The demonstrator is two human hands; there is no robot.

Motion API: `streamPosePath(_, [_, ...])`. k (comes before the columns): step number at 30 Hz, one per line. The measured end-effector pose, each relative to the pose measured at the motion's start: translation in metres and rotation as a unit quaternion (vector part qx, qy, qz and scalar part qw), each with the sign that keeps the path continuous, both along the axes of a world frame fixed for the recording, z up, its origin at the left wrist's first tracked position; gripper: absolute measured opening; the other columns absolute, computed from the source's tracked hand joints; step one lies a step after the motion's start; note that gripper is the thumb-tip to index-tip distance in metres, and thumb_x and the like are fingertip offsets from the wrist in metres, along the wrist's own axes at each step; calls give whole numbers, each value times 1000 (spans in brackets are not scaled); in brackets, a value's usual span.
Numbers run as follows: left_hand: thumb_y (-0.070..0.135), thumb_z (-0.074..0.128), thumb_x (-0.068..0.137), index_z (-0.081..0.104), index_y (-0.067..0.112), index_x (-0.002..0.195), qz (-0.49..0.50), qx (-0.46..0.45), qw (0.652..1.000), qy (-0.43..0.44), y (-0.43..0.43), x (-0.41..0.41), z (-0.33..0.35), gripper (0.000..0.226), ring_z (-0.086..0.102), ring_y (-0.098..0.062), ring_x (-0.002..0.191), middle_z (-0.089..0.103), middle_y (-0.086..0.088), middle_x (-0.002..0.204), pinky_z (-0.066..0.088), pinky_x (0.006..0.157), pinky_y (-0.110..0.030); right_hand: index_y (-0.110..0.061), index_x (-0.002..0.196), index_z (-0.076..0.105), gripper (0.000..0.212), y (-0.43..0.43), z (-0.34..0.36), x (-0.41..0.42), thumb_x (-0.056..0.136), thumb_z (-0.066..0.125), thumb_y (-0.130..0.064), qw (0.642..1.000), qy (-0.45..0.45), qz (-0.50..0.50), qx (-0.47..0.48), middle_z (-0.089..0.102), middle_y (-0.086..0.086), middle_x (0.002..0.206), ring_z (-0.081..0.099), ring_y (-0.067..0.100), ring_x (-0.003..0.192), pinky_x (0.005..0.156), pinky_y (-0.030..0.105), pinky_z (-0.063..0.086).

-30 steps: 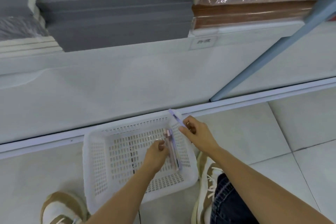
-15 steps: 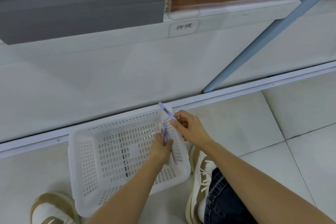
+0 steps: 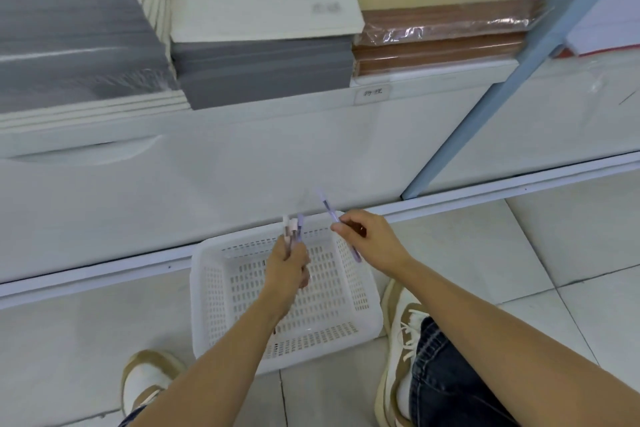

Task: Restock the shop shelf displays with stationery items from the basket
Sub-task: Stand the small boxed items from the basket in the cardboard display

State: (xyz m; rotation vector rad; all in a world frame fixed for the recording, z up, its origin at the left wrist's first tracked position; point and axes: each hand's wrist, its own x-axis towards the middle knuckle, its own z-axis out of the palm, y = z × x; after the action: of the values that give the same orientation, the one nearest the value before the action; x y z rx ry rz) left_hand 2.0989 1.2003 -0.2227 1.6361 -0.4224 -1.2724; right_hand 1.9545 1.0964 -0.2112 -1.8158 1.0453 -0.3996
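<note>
A crouching person is holding pens over the white basket (image 3: 363, 291), which is sitting on the floor tiles against the shelf base (image 3: 207, 184). The right hand (image 3: 372, 241) is pinching one purple pen (image 3: 328, 210) between thumb and fingertips. Its long axis is running diagonally, upper end pointing far and left, lower end poking out near and right of the hand. The left hand (image 3: 289, 262) is gripping a small bundle of pens (image 3: 292, 227) in a closed fist, caps pointing up. The fist is hiding their lower halves, making them hard to count. The shelf label (image 3: 372, 92) is too blurred to read.
</note>
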Motion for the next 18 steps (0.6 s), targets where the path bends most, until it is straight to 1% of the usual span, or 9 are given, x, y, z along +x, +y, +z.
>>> streamPosePath(1, [9, 42, 102, 32, 16, 76, -2, -16, 1000, -4, 1, 3, 12, 29, 24, -7, 42, 31, 3, 58, 26, 40, -20, -12, 81, 64, 22, 3, 10, 5, 97, 58, -26, 1000, -9, 17, 16, 55, -4, 58, 46, 5, 54, 59, 21, 40])
streamPosePath(3, [16, 51, 100, 37, 15, 75, -16, -42, 999, -17, 4, 9, 37, 28, 25, -8, 41, 32, 4, 56, 27, 39, -20, -8, 86, 64, 20, 9, 31, 15, 96, 58, -24, 997, -50, 26, 55, 60, 8, 69, 54, 8, 59, 60, 19, 45])
streamPosePath(5, [24, 63, 93, 52, 13, 79, -36, -60, 997, -39, 8, 15, 62, 21, 27, -9, 40, 39, 3, 54, 27, 40, -21, -3, 91, 64, 21, 12, 52, 24, 96, 59, -22, 992, -94, 25, 75, 63, 8, 74, 61, 12, 64, 64, 21, 50])
streamPosePath(6, [26, 67, 90, 59, 12, 84, -47, -66, 996, -45, 11, 19, 75, 17, 27, -10, 41, 45, 1, 55, 27, 40, -21, 0, 93, 64, 23, 13, 64, 28, 96, 58, -22, 992, -106, 28, 68, 65, 6, 74, 63, 12, 65, 65, 21, 51])
streamPosePath(8, [21, 70, 88, 65, 7, 91, -60, -85, 993, -48, 14, 25, 99, 15, 28, -11, 40, 54, -4, 58, 26, 39, -21, 3, 94, 63, 24, 14, 87, 37, 96, 58, -20, 991, -125, 40, 40, 66, -1, 71, 62, 11, 63, 64, 20, 50])
streamPosePath(11, [13, 68, 89, 65, 6, 80, -61, -124, 987, -85, 17, 35, 139, 12, 30, -11, 38, 55, -4, 55, 26, 38, -18, -3, 100, 61, 14, 18, 127, 47, 95, 60, -16, 985, -162, 51, -5, 66, -5, 71, 61, 12, 62, 62, 23, 49])
streamPosePath(14, [14, 68, 89, 64, 10, 71, -60, -149, 979, -128, 19, 45, 180, 18, 33, -9, 38, 57, -2, 54, 29, 38, -18, -10, 115, 55, 19, 21, 178, 56, 97, 56, -13, 970, -238, 18, -50, 65, 6, 83, 61, 13, 65, 60, 27, 50])
streamPosePath(16, [15, 68, 89, 65, 12, 72, -78, -172, 971, -147, 22, 51, 209, 18, 34, -8, 38, 58, -2, 56, 30, 39, -18, -12, 114, 54, 15, 22, 215, 61, 99, 51, -11, 954, -287, 5, -86, 65, 12, 86, 60, 14, 65, 60, 27, 50])
streamPosePath(18, [16, 67, 90, 64, 11, 71, -103, -204, 960, -163, 25, 54, 238, 19, 32, -8, 39, 57, 1, 54, 30, 39, -18, -12, 113, 55, 15, 24, 249, 64, 100, 49, -10, 942, -314, 12, -120, 65, 16, 82, 59, 16, 64, 60, 27, 50])
